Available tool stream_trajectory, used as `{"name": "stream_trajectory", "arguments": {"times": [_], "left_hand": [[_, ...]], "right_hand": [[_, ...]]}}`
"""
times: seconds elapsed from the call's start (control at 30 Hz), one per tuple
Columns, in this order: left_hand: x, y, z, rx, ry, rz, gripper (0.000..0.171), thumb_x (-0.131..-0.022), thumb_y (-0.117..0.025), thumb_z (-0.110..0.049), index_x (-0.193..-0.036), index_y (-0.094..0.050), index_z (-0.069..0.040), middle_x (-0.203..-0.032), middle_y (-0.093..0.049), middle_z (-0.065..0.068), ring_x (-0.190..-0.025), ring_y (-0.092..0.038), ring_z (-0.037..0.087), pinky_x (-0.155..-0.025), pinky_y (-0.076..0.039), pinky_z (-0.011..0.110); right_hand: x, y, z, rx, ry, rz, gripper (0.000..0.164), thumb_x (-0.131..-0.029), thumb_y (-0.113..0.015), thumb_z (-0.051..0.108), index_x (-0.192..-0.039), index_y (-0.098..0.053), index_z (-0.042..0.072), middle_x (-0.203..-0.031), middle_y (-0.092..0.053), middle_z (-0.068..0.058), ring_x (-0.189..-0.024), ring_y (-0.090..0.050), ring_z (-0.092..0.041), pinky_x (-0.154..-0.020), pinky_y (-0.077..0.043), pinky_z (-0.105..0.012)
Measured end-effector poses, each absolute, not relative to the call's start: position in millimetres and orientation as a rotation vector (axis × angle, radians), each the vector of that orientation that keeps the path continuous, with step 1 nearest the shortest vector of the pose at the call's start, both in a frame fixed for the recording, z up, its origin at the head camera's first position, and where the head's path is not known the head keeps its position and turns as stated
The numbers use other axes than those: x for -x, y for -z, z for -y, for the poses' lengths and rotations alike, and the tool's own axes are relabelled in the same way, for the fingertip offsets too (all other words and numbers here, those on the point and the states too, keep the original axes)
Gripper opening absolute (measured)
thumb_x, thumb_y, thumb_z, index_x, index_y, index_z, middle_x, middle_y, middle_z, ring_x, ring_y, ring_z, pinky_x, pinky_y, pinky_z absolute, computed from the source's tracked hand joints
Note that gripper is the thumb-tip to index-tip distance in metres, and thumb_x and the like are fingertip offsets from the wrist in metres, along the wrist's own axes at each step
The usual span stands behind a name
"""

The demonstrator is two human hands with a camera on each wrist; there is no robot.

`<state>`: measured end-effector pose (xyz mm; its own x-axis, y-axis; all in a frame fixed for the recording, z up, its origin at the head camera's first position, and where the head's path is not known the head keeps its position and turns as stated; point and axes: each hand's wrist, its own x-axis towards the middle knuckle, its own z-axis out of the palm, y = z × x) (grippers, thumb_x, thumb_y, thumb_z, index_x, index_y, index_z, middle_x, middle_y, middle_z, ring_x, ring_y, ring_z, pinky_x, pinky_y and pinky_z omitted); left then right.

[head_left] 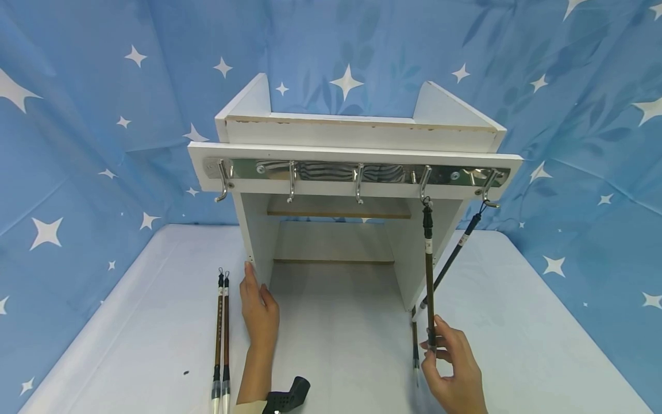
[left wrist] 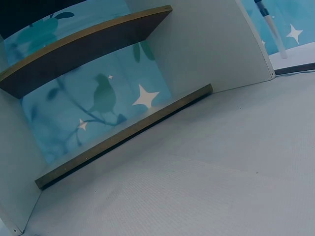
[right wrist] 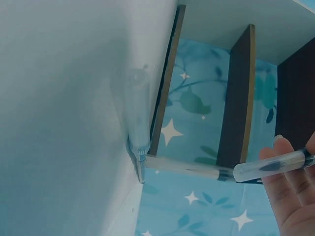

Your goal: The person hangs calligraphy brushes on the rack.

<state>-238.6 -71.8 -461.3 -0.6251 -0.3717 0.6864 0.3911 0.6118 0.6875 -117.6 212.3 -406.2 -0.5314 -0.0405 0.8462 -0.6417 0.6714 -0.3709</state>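
White rack [head_left: 362,133], blue curtain [head_left: 103,144] behind; two brushes [head_left: 219,328] lie left. Left hand [head_left: 261,316], fingers straight, touches rack's side; right hand [head_left: 457,365] pinches hanging brush [head_left: 429,270], bristles [right wrist: 269,166] inside clear cap [right wrist: 246,172].

Head view faces forward and down, white rack [head_left: 362,137] at twelve o'clock; both wrist views look into the rack from nearer, tilted, sharing its boards [left wrist: 93,54] and the blue backdrop [head_left: 165,98].

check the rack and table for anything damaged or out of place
Two small things: on the white rack, the upper ledge has a brown, patchy top front edge, as if chipped or unfinished; and a dark speck sits on the white table, left of two side-by-side brushes, looking stray.
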Motion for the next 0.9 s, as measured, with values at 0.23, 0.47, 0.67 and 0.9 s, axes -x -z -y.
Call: {"name": "stream_trajectory", "arguments": {"times": [0.23,0.47,0.67,0.9], "left_hand": [[238,461,72,0.014,1.107,1.961,0.069,-0.089,-0.044,0.009,-0.146,-0.017,-0.018,-0.123,-0.042,0.028,-0.115,-0.046,0.042,-0.087,-0.045,0.056],[238,461,72,0.018,1.099,1.960,0.067,-0.090,-0.044,0.008,-0.146,-0.018,-0.016,-0.122,-0.042,0.028,-0.114,-0.046,0.042,-0.087,-0.046,0.056],[239,462,72,0.018,1.095,1.959,0.068,-0.089,-0.044,0.009,-0.146,-0.017,-0.016,-0.122,-0.043,0.028,-0.114,-0.046,0.042,-0.087,-0.045,0.056],[238,461,72,0.021,1.092,1.958,0.068,-0.090,-0.044,0.008,-0.146,-0.017,-0.018,-0.122,-0.042,0.028,-0.114,-0.046,0.041,-0.087,-0.046,0.056]], "right_hand": [[125,428,-223,-0.534,-0.888,1.991,0.055,-0.066,-0.050,-0.004,-0.120,-0.047,-0.015,-0.090,-0.053,-0.015,-0.081,-0.056,0.006,-0.062,-0.048,-0.005],[127,435,-227,-0.550,-0.926,1.973,0.055,-0.068,-0.049,-0.003,-0.122,-0.047,-0.015,-0.093,-0.054,-0.013,-0.081,-0.057,0.005,-0.062,-0.049,-0.006],[127,434,-227,-0.549,-0.936,1.981,0.057,-0.066,-0.050,-0.005,-0.122,-0.046,-0.015,-0.094,-0.054,-0.012,-0.080,-0.058,0.003,-0.062,-0.049,-0.006],[127,435,-228,-0.541,-0.926,2.028,0.062,-0.062,-0.052,-0.009,-0.123,-0.045,-0.013,-0.095,-0.053,-0.012,-0.080,-0.057,0.004,-0.061,-0.049,-0.007]]}}
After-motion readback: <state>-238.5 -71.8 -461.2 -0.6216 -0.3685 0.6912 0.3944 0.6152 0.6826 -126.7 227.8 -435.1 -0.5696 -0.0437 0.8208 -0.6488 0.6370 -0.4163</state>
